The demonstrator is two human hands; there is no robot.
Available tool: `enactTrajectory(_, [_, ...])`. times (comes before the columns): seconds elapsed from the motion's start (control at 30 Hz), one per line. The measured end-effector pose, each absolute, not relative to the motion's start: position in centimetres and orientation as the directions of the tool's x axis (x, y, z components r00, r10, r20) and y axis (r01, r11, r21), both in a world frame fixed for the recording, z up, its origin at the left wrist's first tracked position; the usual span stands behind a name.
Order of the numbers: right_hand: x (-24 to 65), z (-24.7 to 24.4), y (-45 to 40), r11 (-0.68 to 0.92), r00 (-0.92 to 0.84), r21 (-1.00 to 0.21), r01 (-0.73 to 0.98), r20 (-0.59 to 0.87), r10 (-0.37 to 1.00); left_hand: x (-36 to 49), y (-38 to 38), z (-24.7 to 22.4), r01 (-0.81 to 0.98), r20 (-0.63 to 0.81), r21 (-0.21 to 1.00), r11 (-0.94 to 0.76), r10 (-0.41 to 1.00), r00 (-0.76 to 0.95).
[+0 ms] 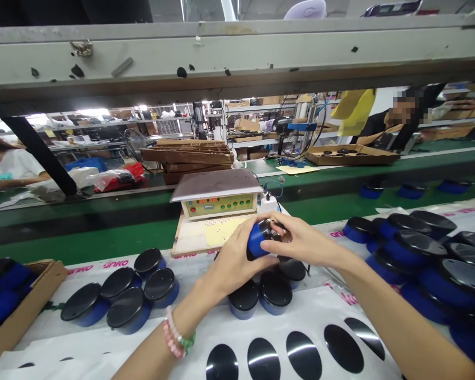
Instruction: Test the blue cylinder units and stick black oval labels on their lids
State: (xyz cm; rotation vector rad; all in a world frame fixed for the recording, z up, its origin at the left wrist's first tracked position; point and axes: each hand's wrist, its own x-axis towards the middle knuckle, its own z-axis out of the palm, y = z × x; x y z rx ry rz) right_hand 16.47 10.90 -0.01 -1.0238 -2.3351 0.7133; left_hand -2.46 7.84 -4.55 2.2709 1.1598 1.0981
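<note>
Between my two hands, in the middle of the view, is a round blue case with a glossy black top [257,240], tilted on its side. My left hand [237,256] wraps around its blue side from the left. My right hand [291,237] closes on its black end from the right, with thumb and fingers touching it. Just below my hands stand several more such cases [276,290], black tops up. Nearer to me lies a white sheet with black oval stickers [304,354].
More blue cases stand in a group on the left [126,309] and piled on the right [439,258]. A cardboard box [27,311] holds others at far left. Behind my hands sits a control unit [221,203]. A green conveyor [114,227] runs across; two people are beyond.
</note>
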Motion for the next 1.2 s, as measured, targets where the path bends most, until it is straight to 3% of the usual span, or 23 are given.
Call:
enactTrajectory(0.17, [16.3,0.6,9.8,0.535,-0.609,-0.783,0.317,0.265,0.748,-2.5,6.3,-1.7,0.499,0.507,0.600,-0.625,0.780,0.367])
enactTrajectory(0.23, [16.4,0.8,10.0,0.564,-0.582,-0.697,0.442,0.255,0.772,-3.0,6.5,-1.5,0.570,0.443,0.581,-0.581,0.813,0.376])
enactTrajectory(0.37, [16.8,-0.5,11.8,0.517,-0.473,-0.392,0.761,0.211,0.856,-4.7,7.5,-2.8,0.769,0.190,0.475,-0.428,0.903,0.385])
enactTrajectory(0.57, [16.8,-3.8,14.0,0.481,-0.487,-0.258,0.838,0.044,0.872,-5.9,8.8,-5.7,0.819,0.006,0.456,-0.347,0.922,0.387])
enactTrajectory(0.73, [16.7,-2.8,11.1,0.449,-0.448,-0.164,0.879,0.040,0.893,-4.7,9.1,-6.5,0.822,0.044,0.450,-0.349,0.928,0.369])
enactTrajectory(0.87, [16.4,-2.9,9.6,0.395,-0.405,-0.132,0.909,-0.061,0.912,-3.9,9.2,-6.5,0.797,0.093,0.456,-0.396,0.912,0.400])
enactTrajectory(1.07, [17.7,-2.0,10.8,0.426,-0.466,-0.214,0.879,-0.199,0.862,-4.1,9.4,-7.0,0.783,0.120,0.476,-0.400,0.912,0.393])
enactTrajectory(1.2, [19.1,0.7,10.2,0.456,-0.507,-0.274,0.847,-0.156,0.848,-4.3,9.2,-6.5,0.764,0.140,0.497,-0.412,0.907,0.398])
